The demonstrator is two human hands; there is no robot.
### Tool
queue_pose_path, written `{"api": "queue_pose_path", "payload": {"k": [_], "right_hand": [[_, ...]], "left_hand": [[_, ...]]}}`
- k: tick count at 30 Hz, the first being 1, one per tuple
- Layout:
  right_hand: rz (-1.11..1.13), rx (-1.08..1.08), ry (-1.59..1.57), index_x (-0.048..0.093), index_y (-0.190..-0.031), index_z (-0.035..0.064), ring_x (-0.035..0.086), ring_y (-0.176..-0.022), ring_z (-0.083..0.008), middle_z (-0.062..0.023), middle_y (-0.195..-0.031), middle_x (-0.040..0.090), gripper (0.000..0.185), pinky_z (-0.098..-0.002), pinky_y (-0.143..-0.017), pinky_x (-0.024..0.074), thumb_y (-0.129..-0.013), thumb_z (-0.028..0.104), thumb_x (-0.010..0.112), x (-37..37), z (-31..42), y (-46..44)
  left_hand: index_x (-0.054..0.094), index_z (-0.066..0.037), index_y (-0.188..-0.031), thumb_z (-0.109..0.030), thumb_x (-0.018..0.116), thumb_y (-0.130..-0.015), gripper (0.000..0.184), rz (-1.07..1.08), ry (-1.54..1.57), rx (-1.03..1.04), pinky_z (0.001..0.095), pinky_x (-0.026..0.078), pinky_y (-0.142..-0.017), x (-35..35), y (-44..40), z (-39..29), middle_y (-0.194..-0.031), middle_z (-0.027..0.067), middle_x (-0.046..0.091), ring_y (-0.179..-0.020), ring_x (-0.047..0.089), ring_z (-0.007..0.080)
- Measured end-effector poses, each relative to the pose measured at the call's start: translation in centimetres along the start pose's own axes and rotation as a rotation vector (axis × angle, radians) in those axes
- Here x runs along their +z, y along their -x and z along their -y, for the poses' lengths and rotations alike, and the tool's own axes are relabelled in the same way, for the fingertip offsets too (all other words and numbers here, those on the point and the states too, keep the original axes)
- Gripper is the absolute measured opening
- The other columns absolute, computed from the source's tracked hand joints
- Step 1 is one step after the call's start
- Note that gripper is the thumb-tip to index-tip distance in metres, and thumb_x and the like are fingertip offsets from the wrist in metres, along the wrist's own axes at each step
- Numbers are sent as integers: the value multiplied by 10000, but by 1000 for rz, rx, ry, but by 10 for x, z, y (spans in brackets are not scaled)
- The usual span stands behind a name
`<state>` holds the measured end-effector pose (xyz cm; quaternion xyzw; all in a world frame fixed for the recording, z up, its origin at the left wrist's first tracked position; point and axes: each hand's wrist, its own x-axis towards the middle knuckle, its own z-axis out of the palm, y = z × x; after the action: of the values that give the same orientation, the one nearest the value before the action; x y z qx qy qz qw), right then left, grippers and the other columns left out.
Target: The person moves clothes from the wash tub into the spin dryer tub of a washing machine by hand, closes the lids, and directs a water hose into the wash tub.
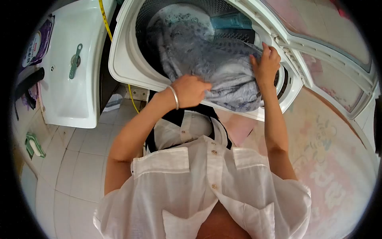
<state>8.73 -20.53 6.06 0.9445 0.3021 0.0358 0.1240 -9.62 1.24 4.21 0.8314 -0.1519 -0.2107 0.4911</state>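
Wet grey patterned cloth [215, 63] is bunched up out of the tub of a white washing machine [123, 59] and hangs over its front rim. Suds show in the tub behind it. My left hand [191, 91], with a bangle at the wrist, is closed at the cloth's lower left edge. On the right side, my right hand [267, 65] lies against the cloth near the smaller spin opening, its fingers bent around the cloth's edge.
At the left, a white sink [71, 95] holds a green-handled item [75, 61] over its drain. A yellow tape [133, 97] hangs between sink and machine. The raised clear lid [330, 71] stands at the right. A soap dish [34, 145] is at the far left.
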Motion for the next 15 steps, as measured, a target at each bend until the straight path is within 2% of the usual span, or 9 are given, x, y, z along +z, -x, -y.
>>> {"api": "queue_pose_path", "payload": {"k": [3, 5, 6, 7, 8, 9, 11, 12, 15], "right_hand": [[-27, 124, -306, 476, -1212, 102, 503, -993, -314, -130, -1094, 523, 487, -399, -815, 416, -781, 249, 651, -2, -13, 5], [366, 288, -436, 525, -1133, 81, 567, -800, -329, -150, -902, 585, 352, -375, -719, 459, -810, 188, 616, -10, -19, 0], [365, 286, -435, 525, -1133, 81, 567, -800, -329, -150, -902, 585, 352, -375, -719, 459, -810, 188, 616, -8, -22, 2], [393, 269, -560, 549, -1073, 71, 568, -769, -282, -142, -883, 595, 273, -348, -700, 455, -828, 183, 598, -5, -27, 5], [421, 252, -684, 573, -1014, 62, 570, -738, -235, -134, -865, 605, 203, -321, -680, 450, -846, 177, 579, -2, -31, 9], [448, 235, -809, 597, -955, 52, 571, -707, -188, -126, -846, 615, 154, -293, -661, 446, -865, 172, 560, -1, -37, 11], [341, 275, -1097, 601, -973, 54, 529, -765, -96, -32, -884, 610, 170, -243, -685, 418, -877, 189, 563, -17, -57, 14], [289, 431, -1205, 598, -985, 57, 490, -807, -65, 28, -905, 578, 171, -216, -722, 397, -882, 191, 570, -24, -76, 17], [-9, 666, -1272, 594, -944, 78, 471, -769, -57, 19, -845, 557, 163, -199, -687, 385, -877, 226, 602, -63, -126, 32]], "left_hand": [[568, -79, -986, -116, 495, -764, 236, 19, 107, -18, 460, 458, -646, 3, -4, -8, -690, 168, 600, -665, 576, 390], [564, -65, -998, -183, 497, -808, 234, 1, 193, -61, 454, 460, -654, 2, -11, -9, -712, 167, 614, -689, 590, 389], [562, -58, -1018, -251, 504, -824, 280, -7, 243, -139, 451, 463, -670, 0, -14, -9, -736, 183, 619, -715, 597, 383], [559, -51, -1037, -319, 512, -840, 336, -16, 293, -216, 449, 466, -687, -2, -17, -9, -760, 198, 625, -740, 605, 377], [562, -40, -1070, -440, 526, -836, 464, -9, 131, -236, 446, 466, -724, 4, -21, -4, -796, 231, 625, -783, 611, 370], [562, -40, -1070, -440, 526, -836, 464, -11, 131, -236, 446, 466, -724, 6, -24, -3, -796, 231, 625, -783, 611, 370], [593, -57, -1063, -475, 560, -798, 496, 118, 50, -139, 443, 464, -741, 5, -29, -5, -833, 225, 631, -799, 608, 369], [593, -57, -1063, -475, 560, -798, 496, 117, 51, -137, 443, 464, -741, 6, -28, -6, -833, 225, 631, -799, 608, 369], [629, -81, -1018, -450, 587, -783, 439, 192, 89, -11, 436, 469, -725, 8, -23, -11, -838, 186, 640, -786, 608, 365]]}}
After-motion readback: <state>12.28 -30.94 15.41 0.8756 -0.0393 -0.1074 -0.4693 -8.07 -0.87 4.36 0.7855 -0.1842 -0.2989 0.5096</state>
